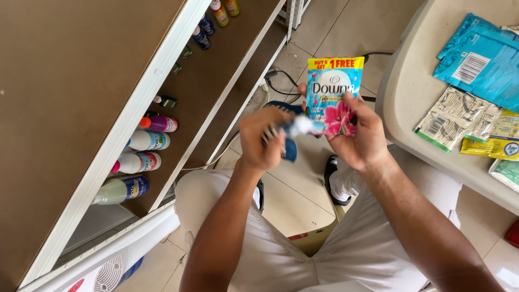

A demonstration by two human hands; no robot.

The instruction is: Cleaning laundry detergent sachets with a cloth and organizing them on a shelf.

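Note:
My right hand (361,138) holds up a small blue sachet (331,89) with a yellow top band and pink flowers printed on it, gripping its lower edge. My left hand (264,139) is closed around a blue-handled tool (286,132), possibly a brush or price gun, whose tip touches the sachet's lower left corner. Both hands are raised above my lap, over the tiled floor. My fingers hide most of the tool.
A wooden shelf unit (162,59) stands at left, with several plastic bottles (143,141) lying on a lower shelf. A beige table (411,92) at right carries blue sachets (478,57) and green-white packets (457,116). Cables (281,86) trail on the floor.

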